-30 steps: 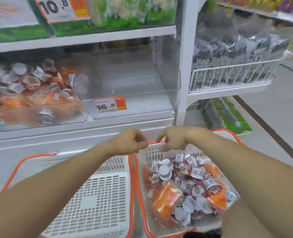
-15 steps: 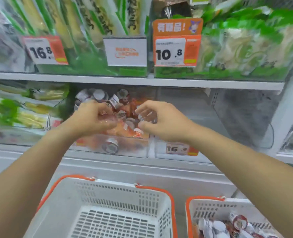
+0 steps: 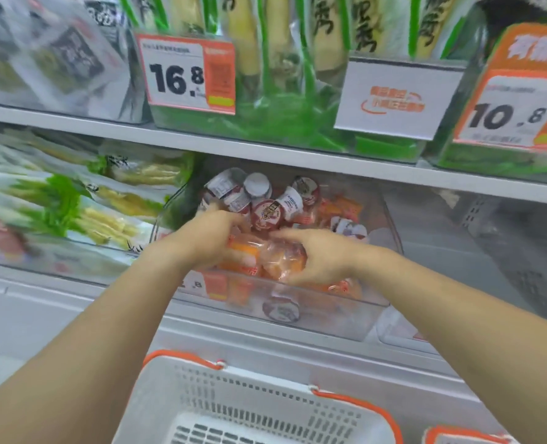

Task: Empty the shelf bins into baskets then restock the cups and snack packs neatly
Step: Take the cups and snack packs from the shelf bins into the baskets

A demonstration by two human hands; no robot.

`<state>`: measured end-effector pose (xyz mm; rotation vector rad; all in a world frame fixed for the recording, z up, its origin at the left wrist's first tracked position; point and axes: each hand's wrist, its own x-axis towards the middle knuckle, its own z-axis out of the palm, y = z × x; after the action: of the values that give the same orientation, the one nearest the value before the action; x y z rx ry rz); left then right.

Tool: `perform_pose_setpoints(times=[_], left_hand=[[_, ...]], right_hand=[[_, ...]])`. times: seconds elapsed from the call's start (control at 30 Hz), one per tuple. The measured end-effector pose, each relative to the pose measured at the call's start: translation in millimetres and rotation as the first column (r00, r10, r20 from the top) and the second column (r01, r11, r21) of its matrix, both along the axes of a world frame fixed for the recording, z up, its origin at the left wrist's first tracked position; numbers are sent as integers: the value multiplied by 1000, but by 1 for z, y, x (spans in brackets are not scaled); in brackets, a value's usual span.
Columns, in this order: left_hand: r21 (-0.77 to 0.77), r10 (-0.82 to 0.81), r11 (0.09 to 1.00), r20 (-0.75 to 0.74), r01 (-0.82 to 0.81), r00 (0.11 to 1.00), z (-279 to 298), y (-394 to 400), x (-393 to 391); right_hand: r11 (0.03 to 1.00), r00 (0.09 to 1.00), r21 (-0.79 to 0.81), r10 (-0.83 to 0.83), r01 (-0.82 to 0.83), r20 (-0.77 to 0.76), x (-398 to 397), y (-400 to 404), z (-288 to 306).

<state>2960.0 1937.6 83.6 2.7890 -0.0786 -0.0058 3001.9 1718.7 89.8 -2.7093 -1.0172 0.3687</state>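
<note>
head view: both hands' curled fingers (image 3: 293, 234) round orange snack pack (image 3: 265, 256), long axis left-right

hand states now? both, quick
Left hand: gripping the orange snack pack in the clear bin.
Right hand: gripping the same pack.

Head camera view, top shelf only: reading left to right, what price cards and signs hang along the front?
16.8 price card → white sign with orange logo → 10.8 price card, partly cut off at the right edge.
</note>
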Motion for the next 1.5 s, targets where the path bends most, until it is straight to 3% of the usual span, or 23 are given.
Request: perform_pose_setpoints(times=[0.17, 0.3, 0.4, 0.5, 0.6, 0.73, 0.83, 1.0, 1.23, 1.5], left_hand=[[-107, 11, 994, 21, -8, 1000, -7, 8, 7], [-1, 74, 997, 76, -74, 994, -11, 1, 4], [-209, 33, 978, 101, -12, 994, -12, -1, 1], [-336, 94, 942, 198, -23, 976, -14, 1, -1], [-370, 121, 929, 232, -27, 965, -16, 6, 0], [-356, 62, 935, 150, -5, 987, -21, 13, 3], [-346, 52, 938, 162, 7, 985, -20, 12, 3], [-375, 67, 927, 207, 16, 976, -18, 11, 2], [-399, 54, 916, 234, 45, 971, -14, 15, 2], [-270, -14, 961, 137, 51, 990, -7, 16, -1]], right_hand=[[976, 986, 150, -164, 157, 32, -6, 0, 8], [879, 932, 348, -362, 326, 39, -17, -3, 7], [778, 879, 481, -475, 405, 29, -19, 0, 7], [762, 842, 494, -529, 418, 104, -12, 9, 11], [833, 868, 374, -480, 407, 126, 3, 26, 21], [910, 915, 239, -377, 338, 146, 25, 48, 14], [897, 870, 270, -418, 350, 260, 26, 50, 3], [853, 874, 392, -444, 343, 201, 30, 38, -8], [959, 967, 196, -230, 206, 111, 39, 35, -1], [953, 971, 256, -201, 163, 127, 38, 32, -8]])
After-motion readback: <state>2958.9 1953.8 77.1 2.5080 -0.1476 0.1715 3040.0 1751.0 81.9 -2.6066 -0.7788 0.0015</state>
